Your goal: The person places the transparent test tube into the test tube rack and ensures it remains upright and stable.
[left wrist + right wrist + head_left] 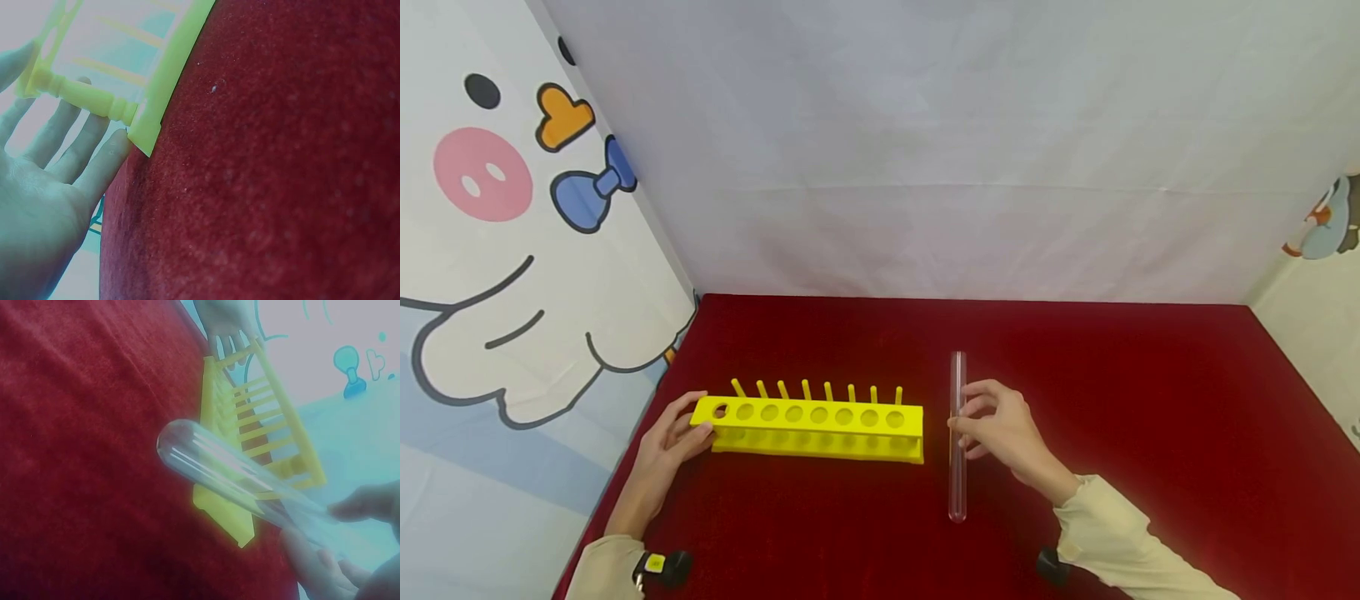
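Observation:
A yellow test tube rack (807, 414) stands on the table, with a row of round holes along its top and several pegs rising behind. At its left end my left hand (666, 446) grips it, thumb at the top plate and fingers against the end post (87, 95). My right hand (1003, 425) pinches a clear glass test tube (957, 492) around its middle, just right of the rack. In the head view the tube's rounded bottom points toward me. The right wrist view shows that rounded end (178, 440) overlapping the rack. No tube stands in the rack.
Dark red cloth (1112, 375) covers the table. A pale curtain (970, 167) hangs behind it, and a cartoon-printed sheet (490, 275) hangs along the left side. Black wrist cameras (1052, 565) sit at both sleeves.

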Demonstrator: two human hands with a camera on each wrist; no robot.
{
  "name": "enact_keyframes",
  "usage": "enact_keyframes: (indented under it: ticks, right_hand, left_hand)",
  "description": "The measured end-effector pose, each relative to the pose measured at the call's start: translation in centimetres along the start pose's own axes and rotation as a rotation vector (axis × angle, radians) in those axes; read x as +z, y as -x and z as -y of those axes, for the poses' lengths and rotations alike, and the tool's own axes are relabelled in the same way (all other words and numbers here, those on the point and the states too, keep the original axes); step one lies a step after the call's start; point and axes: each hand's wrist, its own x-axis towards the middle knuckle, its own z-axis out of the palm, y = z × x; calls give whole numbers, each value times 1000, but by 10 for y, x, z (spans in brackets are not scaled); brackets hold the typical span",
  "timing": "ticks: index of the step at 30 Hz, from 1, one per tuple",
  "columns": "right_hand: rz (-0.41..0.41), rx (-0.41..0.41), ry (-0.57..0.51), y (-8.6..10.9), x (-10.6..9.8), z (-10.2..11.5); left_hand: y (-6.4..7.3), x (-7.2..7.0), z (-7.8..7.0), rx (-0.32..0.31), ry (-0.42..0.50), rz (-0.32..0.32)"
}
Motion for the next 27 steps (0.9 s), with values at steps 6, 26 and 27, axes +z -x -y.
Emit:
enact_keyframes:
  ticks: [6, 26, 27]
  right_hand:
    - [-7, 1, 0, 2, 0, 3]
    - [-10, -10, -17, 5, -1, 8]
    - [-9, -13, -18, 5, -1, 8]
  left_hand:
    - [1, -1, 0, -12, -11, -3]
    - [1, -1, -1, -8, 2, 0]
    - [1, -1, -1, -8, 0, 1]
